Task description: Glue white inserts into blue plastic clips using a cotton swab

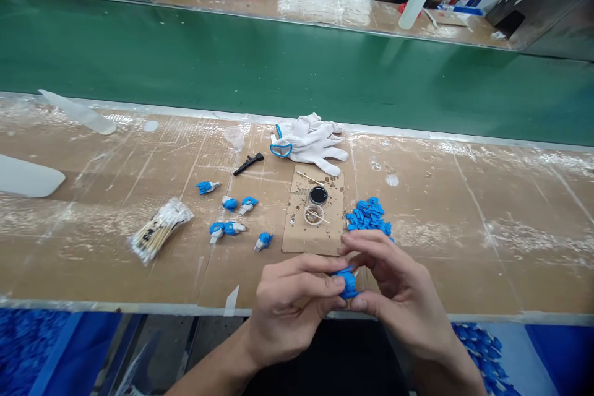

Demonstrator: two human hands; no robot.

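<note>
Left + right fingers [335,286]: pinching blue part [349,284]
Risk: uneven pinch could make it slip, drop

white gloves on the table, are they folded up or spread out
Spread out: the white gloves lie loosely overlapped on the brown tabletop, with several fingers fanned out rather than tucked in.

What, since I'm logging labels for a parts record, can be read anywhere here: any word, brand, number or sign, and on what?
No text can be read.
Swab bag: dark marks, too small and blurred to read.
Cardboard piece: a faint row of small marks, too unclear to tell whether it is print.
Squeeze bottle: no readable label shows.
</note>
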